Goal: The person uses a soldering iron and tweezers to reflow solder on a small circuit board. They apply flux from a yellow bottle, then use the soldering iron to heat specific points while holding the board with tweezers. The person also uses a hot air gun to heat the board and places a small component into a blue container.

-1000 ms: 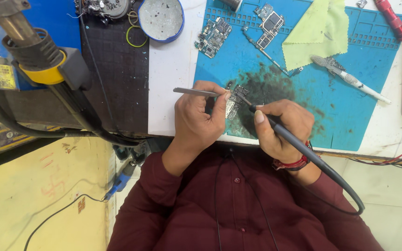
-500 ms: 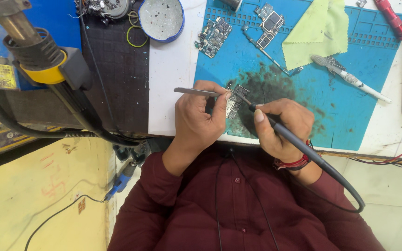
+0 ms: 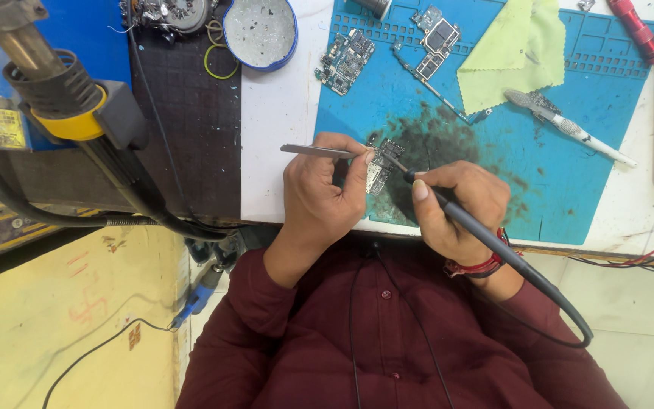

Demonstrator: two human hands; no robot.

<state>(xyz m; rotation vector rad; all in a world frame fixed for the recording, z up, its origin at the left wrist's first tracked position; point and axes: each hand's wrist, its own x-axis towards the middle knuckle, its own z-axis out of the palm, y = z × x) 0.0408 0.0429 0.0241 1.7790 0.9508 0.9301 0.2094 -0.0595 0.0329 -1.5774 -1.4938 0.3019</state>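
Your left hand point(image 3: 319, 193) had its fingers pinched shut on a pair of slim silver metal tweezers point(image 3: 319, 151), tips down at the small green-and-silver circuit board point(image 3: 378, 170); the tweezers' long axis ran roughly left-right, back end pointing left over the white bench top point(image 3: 281, 113). Your right hand point(image 3: 459, 204) was closed pen-style around a black-handled soldering iron point(image 3: 486, 238), tip touching or just above the board, can't tell which; its long axis ran diagonally from the board toward lower right, cable trailing off past your wrist. The board sat on the dark scorched patch of the blue silicone work mat point(image 3: 569, 151), between both hands, partly hidden by your left fingers. Judgement: board is light, stiff, fragile, best held by its edges, not the components; tweezers thin and slippery; iron is only safe to hold by the handle. Further out: more loose circuit boards point(image 3: 346, 59), a yellow-green cleaning cloth point(image 3: 520, 53), a round blue-rimmed tin point(image 3: 260, 32), a white-handled brush point(image 3: 569, 125), and a hot-air nozzle with yellow collar point(image 3: 54, 91) far left.
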